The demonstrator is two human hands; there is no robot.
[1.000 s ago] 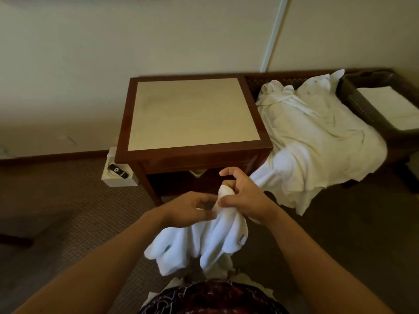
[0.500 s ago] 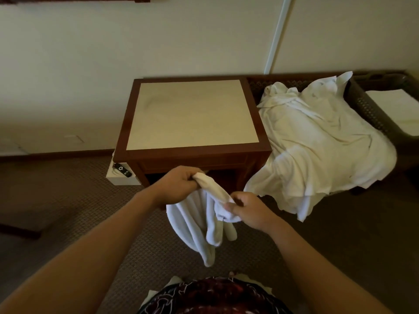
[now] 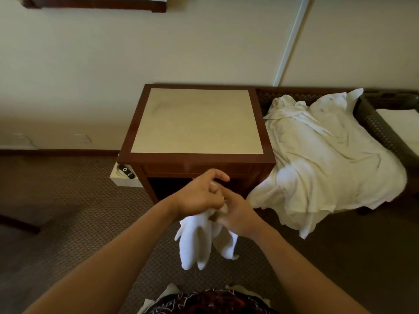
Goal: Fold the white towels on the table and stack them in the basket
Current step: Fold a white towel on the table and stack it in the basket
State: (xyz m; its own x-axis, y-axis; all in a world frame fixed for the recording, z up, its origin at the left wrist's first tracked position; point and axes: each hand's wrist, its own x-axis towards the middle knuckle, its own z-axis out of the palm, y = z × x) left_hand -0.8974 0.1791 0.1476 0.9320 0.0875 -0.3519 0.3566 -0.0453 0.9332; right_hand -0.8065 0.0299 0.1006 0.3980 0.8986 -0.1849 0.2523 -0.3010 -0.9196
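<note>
A small white towel (image 3: 199, 241) hangs bunched in front of the brown table (image 3: 197, 121). My left hand (image 3: 199, 196) and my right hand (image 3: 235, 216) meet at its top edge and both grip it, fingers curled around the cloth. The towel's lower folds dangle over the carpet. To the right a heap of white towels (image 3: 324, 159) lies spread over a low bench. At the far right stands a dark woven basket (image 3: 376, 125) with a folded white towel (image 3: 401, 125) inside.
A white box with a black remote (image 3: 125, 172) sits on the floor at the table's left. The wall runs close behind the table. A dark furniture leg (image 3: 20, 223) lies on the carpet at the left. Patterned clothing shows at the bottom edge.
My hands, apart half a second ago with the towel stretched between them, have come together at the towel's top. The towel now hangs as one narrower bundle.
</note>
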